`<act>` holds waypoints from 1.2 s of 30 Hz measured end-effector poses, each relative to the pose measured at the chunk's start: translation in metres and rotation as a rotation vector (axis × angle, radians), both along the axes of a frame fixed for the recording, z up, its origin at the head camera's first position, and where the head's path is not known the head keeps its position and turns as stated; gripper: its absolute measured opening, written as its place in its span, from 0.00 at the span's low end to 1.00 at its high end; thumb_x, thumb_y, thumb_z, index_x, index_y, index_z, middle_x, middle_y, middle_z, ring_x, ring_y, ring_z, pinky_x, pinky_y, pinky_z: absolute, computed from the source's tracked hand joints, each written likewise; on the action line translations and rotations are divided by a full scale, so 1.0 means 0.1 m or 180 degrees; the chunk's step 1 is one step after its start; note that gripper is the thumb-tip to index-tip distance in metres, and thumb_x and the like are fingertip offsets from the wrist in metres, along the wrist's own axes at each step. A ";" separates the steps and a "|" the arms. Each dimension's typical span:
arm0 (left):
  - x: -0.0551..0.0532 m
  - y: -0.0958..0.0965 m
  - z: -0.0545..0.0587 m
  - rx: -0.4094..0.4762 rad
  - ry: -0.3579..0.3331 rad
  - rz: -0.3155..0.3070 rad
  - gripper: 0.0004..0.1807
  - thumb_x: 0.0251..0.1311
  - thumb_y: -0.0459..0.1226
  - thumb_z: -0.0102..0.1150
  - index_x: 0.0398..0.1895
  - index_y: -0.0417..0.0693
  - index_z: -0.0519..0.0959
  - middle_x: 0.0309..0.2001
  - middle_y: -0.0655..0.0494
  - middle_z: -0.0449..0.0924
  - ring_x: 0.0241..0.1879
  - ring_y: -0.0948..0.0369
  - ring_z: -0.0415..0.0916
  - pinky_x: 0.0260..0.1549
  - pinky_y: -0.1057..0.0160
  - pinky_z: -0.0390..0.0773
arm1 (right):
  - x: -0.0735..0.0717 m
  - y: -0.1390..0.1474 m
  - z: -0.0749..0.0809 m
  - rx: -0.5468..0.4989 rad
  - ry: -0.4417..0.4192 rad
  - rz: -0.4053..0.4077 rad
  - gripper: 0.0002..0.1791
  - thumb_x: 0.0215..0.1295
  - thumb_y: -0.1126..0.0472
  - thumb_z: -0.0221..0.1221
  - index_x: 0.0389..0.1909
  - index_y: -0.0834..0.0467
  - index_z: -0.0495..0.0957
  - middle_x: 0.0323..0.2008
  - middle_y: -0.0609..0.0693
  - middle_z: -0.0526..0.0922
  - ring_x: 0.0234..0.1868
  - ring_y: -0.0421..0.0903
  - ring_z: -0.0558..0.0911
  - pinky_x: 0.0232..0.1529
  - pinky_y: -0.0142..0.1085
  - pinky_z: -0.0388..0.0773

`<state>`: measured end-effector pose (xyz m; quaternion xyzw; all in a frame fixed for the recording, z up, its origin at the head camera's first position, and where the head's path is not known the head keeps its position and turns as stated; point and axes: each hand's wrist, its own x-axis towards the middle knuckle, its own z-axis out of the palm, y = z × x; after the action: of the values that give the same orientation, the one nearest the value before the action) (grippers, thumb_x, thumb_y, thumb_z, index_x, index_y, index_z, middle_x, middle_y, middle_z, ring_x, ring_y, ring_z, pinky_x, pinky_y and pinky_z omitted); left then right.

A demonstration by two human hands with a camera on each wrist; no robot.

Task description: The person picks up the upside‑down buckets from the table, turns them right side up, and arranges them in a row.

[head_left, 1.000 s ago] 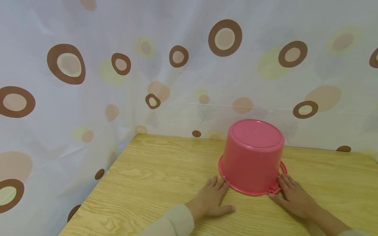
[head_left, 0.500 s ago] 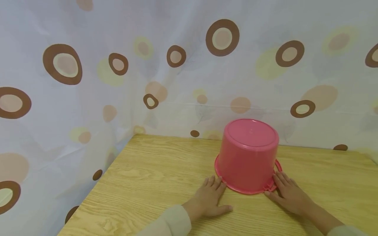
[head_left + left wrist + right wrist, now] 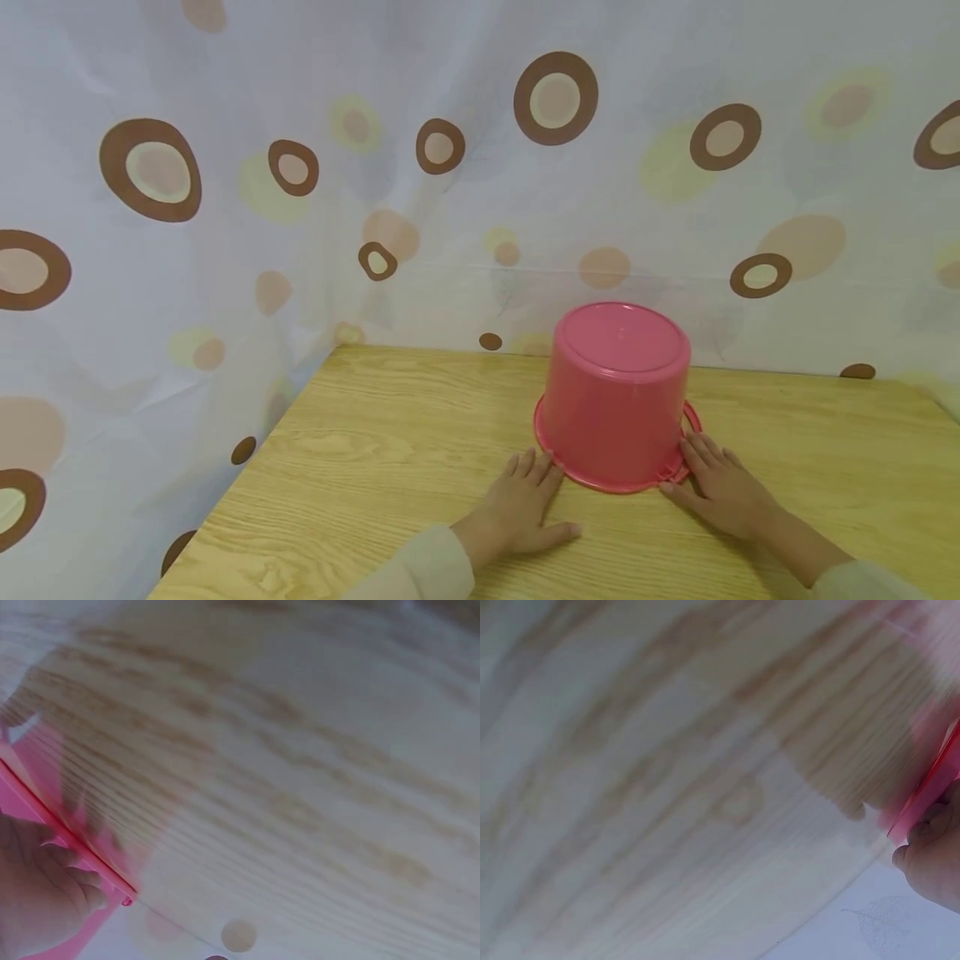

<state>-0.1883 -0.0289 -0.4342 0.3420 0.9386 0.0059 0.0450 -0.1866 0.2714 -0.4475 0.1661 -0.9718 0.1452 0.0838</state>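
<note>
An upside-down pink plastic bucket (image 3: 618,400) stands on the wooden table, its rim down and its base facing up. My left hand (image 3: 517,504) lies with extended fingers on the tabletop, their tips at the rim's near left side. At the near right, my right hand (image 3: 723,487) rests its fingers against the rim beside the pink handle (image 3: 693,417). Both wrist views catch fingers at the red-pink edge, with the left hand (image 3: 45,889) and the right hand (image 3: 934,855) partly cut off by the frame. Whatever the bucket may cover is hidden.
The light wood-grain table (image 3: 375,450) ends at the back and left against a pale curtain (image 3: 465,208) printed with brown rings and soft spots. Behind the bucket, the curtain stands close to the table's far edge.
The bucket has slid slightly left over the table, and both hands have shifted left with it, still touching its rim. The head view has also turned a little.
</note>
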 end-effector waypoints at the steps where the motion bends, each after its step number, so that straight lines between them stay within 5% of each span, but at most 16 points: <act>1: 0.01 0.00 0.01 -0.0004 0.0001 0.0000 0.45 0.60 0.68 0.31 0.73 0.49 0.48 0.74 0.50 0.44 0.72 0.49 0.45 0.70 0.54 0.50 | 0.00 0.00 0.00 0.0002 -0.0003 0.0002 0.42 0.61 0.43 0.55 0.62 0.75 0.61 0.63 0.72 0.61 0.64 0.69 0.61 0.59 0.63 0.57; 26: 0.15 0.01 0.02 -0.0222 0.0281 0.0103 0.45 0.60 0.67 0.32 0.71 0.47 0.53 0.72 0.46 0.52 0.71 0.49 0.50 0.69 0.56 0.54 | -0.07 -0.02 0.04 0.0107 -0.0144 0.0111 0.42 0.62 0.42 0.54 0.63 0.74 0.61 0.64 0.71 0.61 0.64 0.69 0.60 0.59 0.64 0.56; 36: 0.23 0.04 0.04 -0.0342 0.0205 0.0222 0.46 0.59 0.69 0.30 0.72 0.48 0.52 0.72 0.47 0.51 0.71 0.50 0.50 0.69 0.57 0.53 | -0.07 -0.04 0.05 0.0120 -0.0112 0.0163 0.41 0.62 0.43 0.54 0.63 0.73 0.61 0.64 0.71 0.62 0.64 0.70 0.61 0.59 0.64 0.58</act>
<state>-0.1651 -0.0253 -0.4300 0.3061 0.9499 -0.0539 0.0329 -0.1939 0.2676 -0.4421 0.1899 -0.9711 0.1318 0.0597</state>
